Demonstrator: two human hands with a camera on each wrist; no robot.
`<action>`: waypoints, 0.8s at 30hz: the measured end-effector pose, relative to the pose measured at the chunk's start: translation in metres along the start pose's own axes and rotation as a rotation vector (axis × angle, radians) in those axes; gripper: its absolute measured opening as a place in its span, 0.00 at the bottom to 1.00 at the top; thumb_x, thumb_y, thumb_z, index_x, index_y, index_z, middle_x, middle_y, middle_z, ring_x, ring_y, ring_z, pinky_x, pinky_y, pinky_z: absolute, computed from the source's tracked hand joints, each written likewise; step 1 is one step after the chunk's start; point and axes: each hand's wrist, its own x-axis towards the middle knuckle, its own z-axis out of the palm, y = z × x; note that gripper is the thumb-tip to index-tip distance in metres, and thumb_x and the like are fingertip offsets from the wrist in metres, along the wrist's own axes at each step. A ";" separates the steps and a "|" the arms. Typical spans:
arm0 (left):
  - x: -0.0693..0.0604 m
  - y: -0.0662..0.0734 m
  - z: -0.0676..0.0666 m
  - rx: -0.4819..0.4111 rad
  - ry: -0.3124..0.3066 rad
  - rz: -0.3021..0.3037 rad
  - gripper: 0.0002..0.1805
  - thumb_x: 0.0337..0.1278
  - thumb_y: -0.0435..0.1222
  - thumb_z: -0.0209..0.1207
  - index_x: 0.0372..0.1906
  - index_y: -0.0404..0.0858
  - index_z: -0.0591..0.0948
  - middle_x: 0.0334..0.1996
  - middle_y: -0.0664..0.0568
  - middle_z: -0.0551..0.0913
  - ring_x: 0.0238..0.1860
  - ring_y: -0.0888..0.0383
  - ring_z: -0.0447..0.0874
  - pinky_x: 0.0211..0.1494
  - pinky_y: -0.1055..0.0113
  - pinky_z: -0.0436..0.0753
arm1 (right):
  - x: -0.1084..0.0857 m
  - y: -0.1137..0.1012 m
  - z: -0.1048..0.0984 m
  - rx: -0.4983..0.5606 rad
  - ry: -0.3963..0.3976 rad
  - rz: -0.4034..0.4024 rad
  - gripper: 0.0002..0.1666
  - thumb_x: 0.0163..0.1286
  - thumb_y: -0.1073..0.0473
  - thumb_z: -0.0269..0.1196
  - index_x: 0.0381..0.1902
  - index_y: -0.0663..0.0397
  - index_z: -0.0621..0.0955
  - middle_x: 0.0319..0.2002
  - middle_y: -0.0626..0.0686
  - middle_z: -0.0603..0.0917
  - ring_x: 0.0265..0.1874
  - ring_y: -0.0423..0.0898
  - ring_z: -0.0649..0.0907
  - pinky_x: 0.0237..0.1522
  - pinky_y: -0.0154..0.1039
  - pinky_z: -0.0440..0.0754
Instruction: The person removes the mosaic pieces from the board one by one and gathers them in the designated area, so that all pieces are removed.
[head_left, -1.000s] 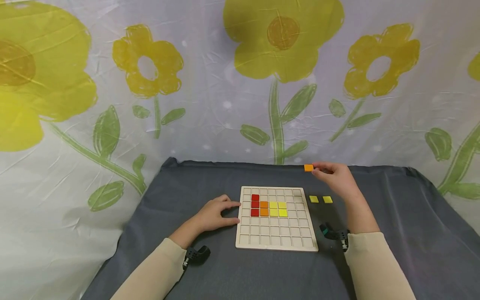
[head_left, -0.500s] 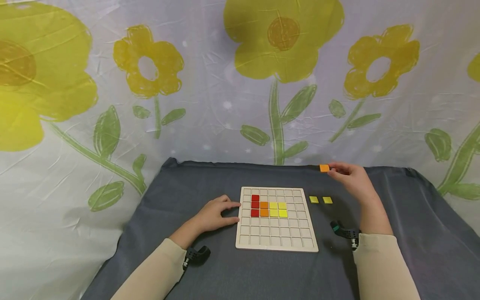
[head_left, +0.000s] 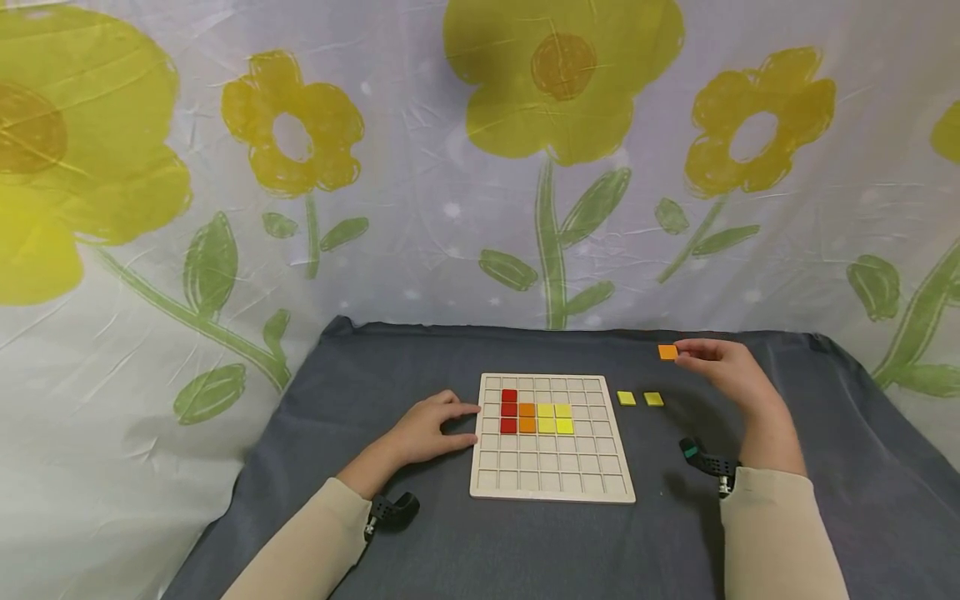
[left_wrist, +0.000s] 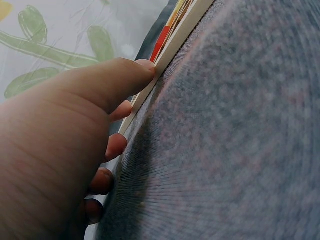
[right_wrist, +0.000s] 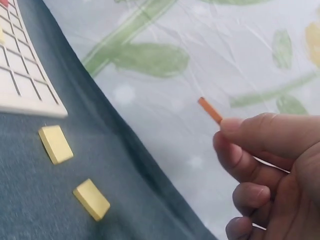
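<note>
On the worktop (head_left: 585, 550), head view: wooden grid board (head_left: 552, 461) lying flat near the middle.
Held orange tile (head_left: 667, 352): just left of the right fingertips, over the worktop's far part. Looks square, so no long axis to call. From it, the wooden grid board lies left and nearer the person.
Right hand (head_left: 723, 367): grip pinching the held orange tile by one side; by far the nearer hand to it.
Left hand (head_left: 431, 429): grip spread, thumb and a fingertip touching the board's left edge.
Loose yellow tiles (head_left: 626, 398): 2, flat, a gap between them, just right of the board.
Board count: red tiles (head_left: 509, 409) 3 in a column; set orange tiles (head_left: 527, 411) 2, next column right; set yellow tiles (head_left: 545, 426) 4, two by two, right of those.
Tile totals: red 3, orange 3, yellow 6; boards 1.
Left wrist view: thumb against the board's edge, other fingers beyond it, partly hidden.
Right wrist view: held orange tile nearly edge-on, jutting up and left from thumb and finger, seen against the flowered curtain (right_wrist: 160, 115). Both loose yellow tiles lie apart from the hand.
</note>
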 end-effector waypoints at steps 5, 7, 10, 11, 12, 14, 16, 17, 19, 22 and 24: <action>0.000 -0.001 0.000 0.001 0.002 0.002 0.30 0.65 0.55 0.67 0.68 0.51 0.80 0.40 0.61 0.73 0.34 0.62 0.69 0.38 0.64 0.70 | 0.000 0.011 -0.004 -0.016 -0.020 0.050 0.36 0.79 0.45 0.61 0.72 0.65 0.72 0.68 0.71 0.71 0.65 0.67 0.70 0.65 0.68 0.64; 0.000 -0.001 0.000 -0.005 0.008 0.007 0.30 0.65 0.56 0.66 0.68 0.50 0.81 0.40 0.61 0.73 0.34 0.62 0.69 0.38 0.64 0.70 | 0.000 0.015 -0.006 -0.026 -0.024 0.062 0.35 0.79 0.47 0.60 0.72 0.66 0.72 0.68 0.72 0.70 0.66 0.68 0.69 0.65 0.69 0.63; 0.001 0.000 0.000 -0.009 0.014 0.013 0.30 0.65 0.56 0.66 0.68 0.49 0.81 0.40 0.61 0.73 0.34 0.62 0.69 0.38 0.64 0.70 | -0.002 0.020 -0.008 -0.036 -0.034 0.075 0.33 0.80 0.49 0.60 0.71 0.68 0.72 0.68 0.73 0.69 0.66 0.70 0.68 0.65 0.70 0.63; 0.001 0.000 0.001 -0.008 0.015 0.015 0.30 0.65 0.56 0.66 0.68 0.49 0.81 0.40 0.61 0.73 0.34 0.62 0.69 0.38 0.64 0.70 | -0.002 0.023 -0.009 -0.038 -0.040 0.076 0.33 0.80 0.49 0.59 0.71 0.68 0.71 0.68 0.73 0.69 0.66 0.70 0.68 0.65 0.70 0.63; 0.001 0.000 0.001 -0.007 0.017 0.019 0.30 0.65 0.56 0.66 0.68 0.49 0.81 0.40 0.61 0.73 0.34 0.62 0.69 0.38 0.64 0.70 | -0.002 0.025 -0.010 -0.041 -0.047 0.080 0.33 0.80 0.50 0.59 0.71 0.69 0.71 0.68 0.74 0.68 0.66 0.71 0.68 0.65 0.70 0.63; 0.002 0.000 0.001 0.001 0.014 0.016 0.30 0.65 0.56 0.66 0.68 0.50 0.81 0.40 0.61 0.73 0.34 0.62 0.69 0.38 0.64 0.70 | -0.001 0.029 -0.011 -0.048 -0.062 0.085 0.32 0.81 0.51 0.59 0.70 0.69 0.72 0.68 0.74 0.69 0.67 0.71 0.67 0.65 0.70 0.62; 0.002 0.000 0.001 0.003 0.010 0.013 0.30 0.65 0.56 0.66 0.69 0.50 0.80 0.41 0.61 0.73 0.35 0.62 0.69 0.38 0.64 0.70 | 0.000 0.033 -0.011 -0.067 -0.078 0.085 0.30 0.81 0.53 0.59 0.70 0.70 0.72 0.68 0.74 0.69 0.67 0.72 0.67 0.65 0.71 0.62; 0.002 0.000 0.001 0.004 0.008 0.011 0.30 0.65 0.56 0.66 0.69 0.50 0.80 0.41 0.61 0.73 0.35 0.62 0.69 0.38 0.64 0.70 | 0.001 0.036 -0.012 -0.081 -0.087 0.084 0.30 0.81 0.54 0.59 0.70 0.71 0.72 0.67 0.74 0.70 0.67 0.72 0.68 0.65 0.71 0.63; 0.002 -0.001 0.001 0.003 0.006 0.006 0.30 0.65 0.56 0.66 0.69 0.50 0.80 0.41 0.61 0.73 0.35 0.62 0.69 0.38 0.64 0.70 | 0.002 0.040 -0.012 -0.115 -0.107 0.081 0.29 0.80 0.56 0.59 0.69 0.72 0.72 0.66 0.74 0.71 0.65 0.72 0.69 0.64 0.70 0.64; 0.001 0.000 0.000 -0.004 0.008 0.004 0.30 0.64 0.55 0.67 0.68 0.50 0.80 0.40 0.61 0.73 0.34 0.62 0.68 0.38 0.64 0.70 | 0.003 0.045 -0.012 -0.164 -0.130 0.091 0.28 0.79 0.56 0.60 0.67 0.72 0.74 0.63 0.75 0.74 0.63 0.72 0.72 0.62 0.71 0.66; 0.001 0.000 0.000 -0.003 0.007 0.003 0.30 0.64 0.55 0.67 0.68 0.50 0.81 0.40 0.61 0.73 0.34 0.62 0.68 0.38 0.64 0.70 | 0.003 0.048 -0.013 -0.188 -0.137 0.113 0.28 0.78 0.57 0.62 0.66 0.73 0.75 0.62 0.75 0.74 0.61 0.73 0.72 0.61 0.71 0.66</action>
